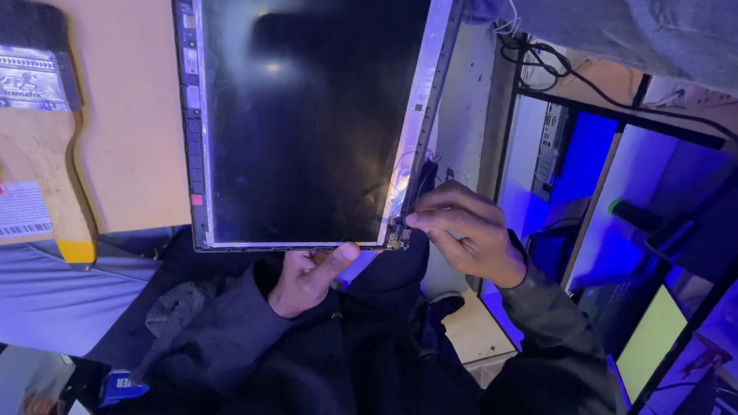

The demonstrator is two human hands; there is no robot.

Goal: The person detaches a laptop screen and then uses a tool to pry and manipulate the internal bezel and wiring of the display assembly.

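A bare laptop display panel (307,112), dark and glossy with a metal frame, hangs over the near edge of a wooden bench (129,136). My left hand (306,276) supports the panel's near edge from below, thumb pressed on the rim. My right hand (465,229) pinches the hinge bracket and cable at the panel's near right corner (401,230). Both arms wear dark sleeves.
A wide paintbrush (30,89) with a wooden handle lies on the bench at left, beside a white barcode label (7,212). Black cables (561,70) run at the upper right. A computer case (553,146) and blue-lit shelving stand to the right. Grey cloth (179,307) rests on my lap.
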